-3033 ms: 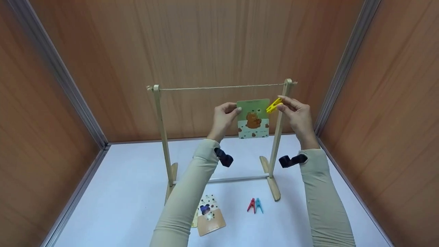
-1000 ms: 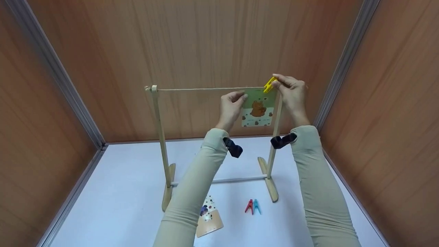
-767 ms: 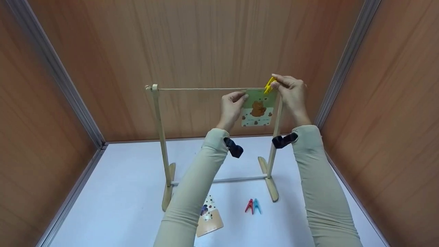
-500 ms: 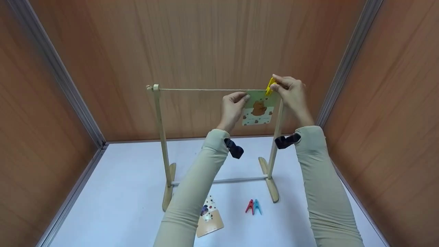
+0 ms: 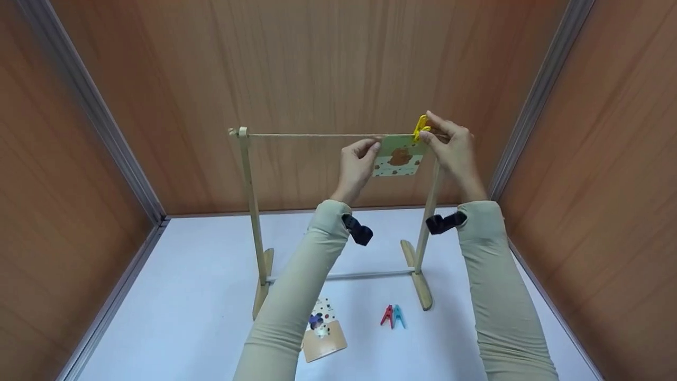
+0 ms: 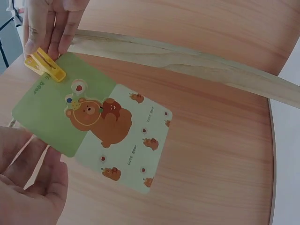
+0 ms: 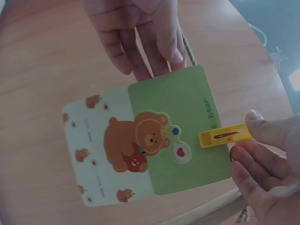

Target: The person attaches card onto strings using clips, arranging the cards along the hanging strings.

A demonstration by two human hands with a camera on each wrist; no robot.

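Note:
A yellow clothespin (image 7: 225,136) straddles the top edge of a green card with a bear picture (image 7: 178,93), close to its right corner and right at the string (image 5: 317,135). My right hand (image 5: 455,145) pinches the clothespin's handle ends between thumb and fingers. The card's lower part tilts away, so it looks shortened in the head view. At the card's left edge is my left hand (image 5: 357,164). Its fingertips lie right at that edge, and the thumb (image 7: 171,42) stands a little off the card in the right wrist view.
A wooden stand (image 5: 254,211) carries the string between two posts. On the white table (image 5: 195,296) a red clothespin (image 5: 387,316) and a blue clothespin (image 5: 399,316) lie side by side. Another card (image 5: 325,338) lies partly under the left sleeve. Wood-patterned walls enclose the table.
Both hands have risen with the card and clothespin to the string. The clothespin has turned more upright and now sits over the card's top edge. The card's lower part has swung away.

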